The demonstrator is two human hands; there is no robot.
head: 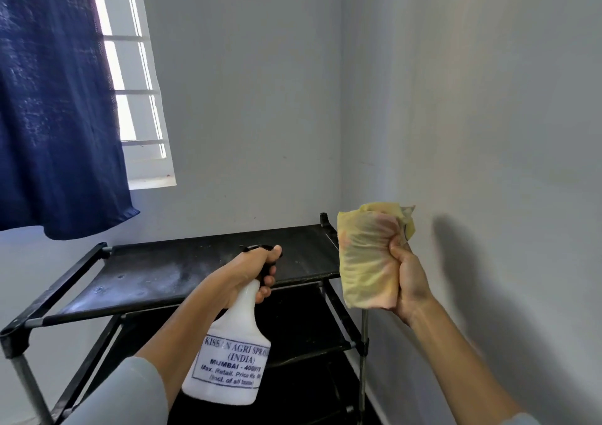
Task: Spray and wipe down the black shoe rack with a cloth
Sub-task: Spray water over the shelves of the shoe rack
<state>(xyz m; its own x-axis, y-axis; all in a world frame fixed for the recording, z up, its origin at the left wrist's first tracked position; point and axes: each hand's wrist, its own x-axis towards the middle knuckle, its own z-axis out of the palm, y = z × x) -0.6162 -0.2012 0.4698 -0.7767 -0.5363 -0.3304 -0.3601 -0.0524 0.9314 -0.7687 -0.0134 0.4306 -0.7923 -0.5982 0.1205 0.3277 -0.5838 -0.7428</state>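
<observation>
Shoe rack [208, 271] below: left hand [247, 274] grips spray bottle [231, 353], right hand [408, 278] clutches raised yellow cloth [368, 255].

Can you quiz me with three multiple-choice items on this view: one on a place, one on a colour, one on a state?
1. Where does the shoe rack stand?
A. in the corner under the window
B. in a doorway
C. on a table

2. What colour is the cloth?
A. blue
B. yellow
C. black

3. What is the left hand doing?
A. hanging idle
B. pressing flat on the wall
C. gripping the spray bottle

Answers: 1 A, two walls meet behind it, with the window above on the left. 2 B, the bundle in the right hand is yellow. 3 C, fingers wrap the bottle's neck.
</observation>
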